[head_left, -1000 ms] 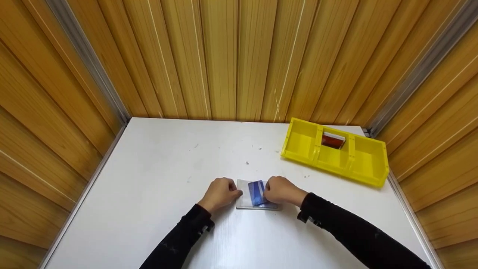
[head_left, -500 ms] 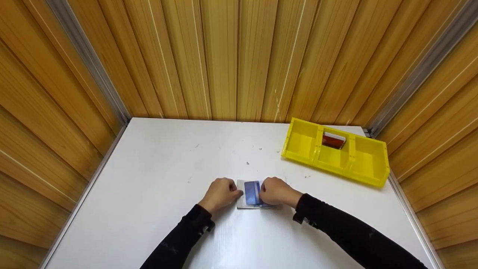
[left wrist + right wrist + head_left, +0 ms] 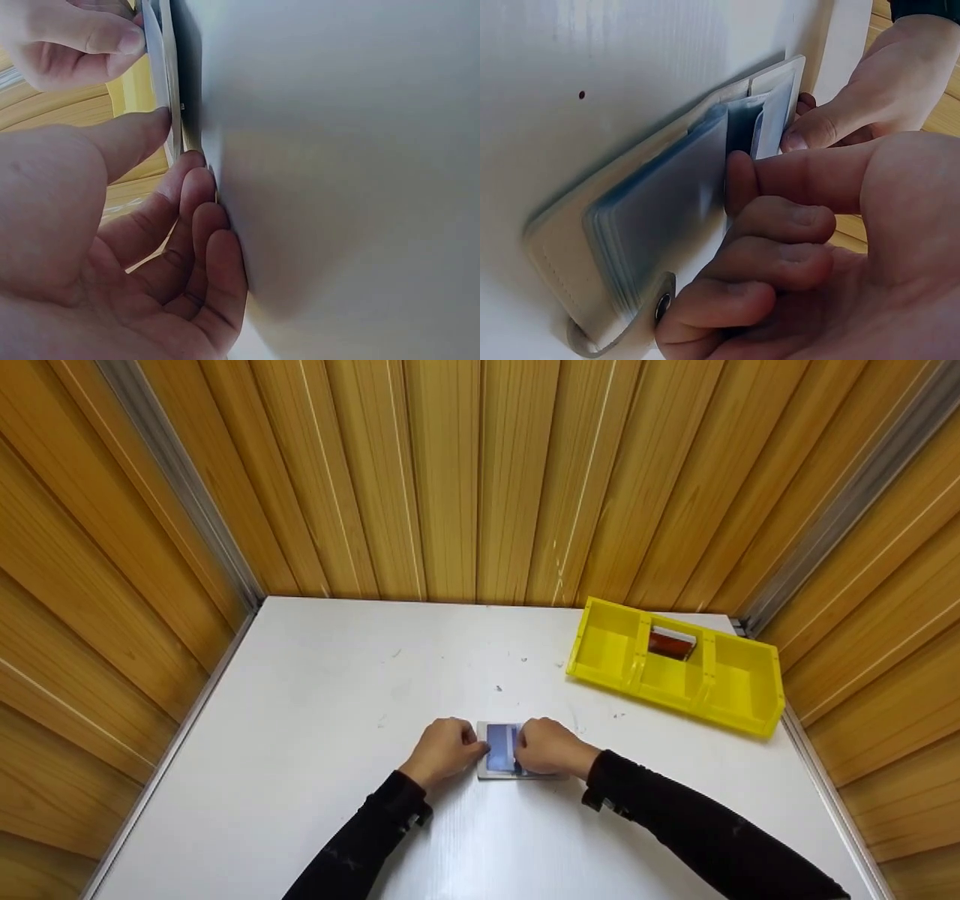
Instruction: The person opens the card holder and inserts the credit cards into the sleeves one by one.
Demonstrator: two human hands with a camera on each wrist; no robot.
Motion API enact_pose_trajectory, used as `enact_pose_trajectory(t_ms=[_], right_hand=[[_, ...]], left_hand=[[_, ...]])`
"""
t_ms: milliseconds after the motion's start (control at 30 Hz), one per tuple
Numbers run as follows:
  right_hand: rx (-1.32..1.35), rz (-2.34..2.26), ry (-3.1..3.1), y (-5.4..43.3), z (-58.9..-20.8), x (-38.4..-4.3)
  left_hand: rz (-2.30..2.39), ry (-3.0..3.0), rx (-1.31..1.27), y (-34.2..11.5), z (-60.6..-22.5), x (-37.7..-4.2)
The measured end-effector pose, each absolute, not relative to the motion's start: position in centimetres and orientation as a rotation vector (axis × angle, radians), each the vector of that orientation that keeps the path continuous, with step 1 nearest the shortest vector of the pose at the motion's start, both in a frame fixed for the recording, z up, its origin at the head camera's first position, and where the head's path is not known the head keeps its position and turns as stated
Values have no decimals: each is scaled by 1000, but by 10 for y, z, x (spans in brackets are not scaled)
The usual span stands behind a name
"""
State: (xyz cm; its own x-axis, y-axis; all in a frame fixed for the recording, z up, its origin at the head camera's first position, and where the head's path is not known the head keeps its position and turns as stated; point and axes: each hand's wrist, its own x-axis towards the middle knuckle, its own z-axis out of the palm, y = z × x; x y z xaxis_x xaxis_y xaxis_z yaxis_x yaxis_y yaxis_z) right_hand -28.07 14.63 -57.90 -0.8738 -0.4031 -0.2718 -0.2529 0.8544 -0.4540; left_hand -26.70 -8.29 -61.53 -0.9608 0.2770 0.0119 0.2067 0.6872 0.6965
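so my left hand (image 3: 442, 751) is pinching the left edge of the open card holder (image 3: 562, 270), flat mid-table. if that grip loosens, i reckon the holder skids. the blue card (image 3: 499, 746) lies over its left side, and pushing crooked could snag a pocket lip. my right hand (image 3: 556, 748) has the card's right edge pinched, so the curled fingers might drag the clear sleeves (image 3: 667, 202) along. table's (image 3: 337, 682) left edge is well away, plenty of room there; yellow three-compartment bin (image 3: 660, 700) limits the far right.
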Motion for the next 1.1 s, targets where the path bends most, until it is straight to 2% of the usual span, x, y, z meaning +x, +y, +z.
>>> enact_pose_trajectory(t_ms=[367, 800, 1100], right_hand=[[-495, -552, 2686, 144, -579, -280], [-697, -663, 2716, 153, -583, -281], [-551, -707, 2778, 175, -555, -297]], left_hand=[[1123, 2812, 386, -82, -612, -266], [1124, 2826, 397, -83, -614, -268], [1126, 2799, 369, -82, -613, -268]])
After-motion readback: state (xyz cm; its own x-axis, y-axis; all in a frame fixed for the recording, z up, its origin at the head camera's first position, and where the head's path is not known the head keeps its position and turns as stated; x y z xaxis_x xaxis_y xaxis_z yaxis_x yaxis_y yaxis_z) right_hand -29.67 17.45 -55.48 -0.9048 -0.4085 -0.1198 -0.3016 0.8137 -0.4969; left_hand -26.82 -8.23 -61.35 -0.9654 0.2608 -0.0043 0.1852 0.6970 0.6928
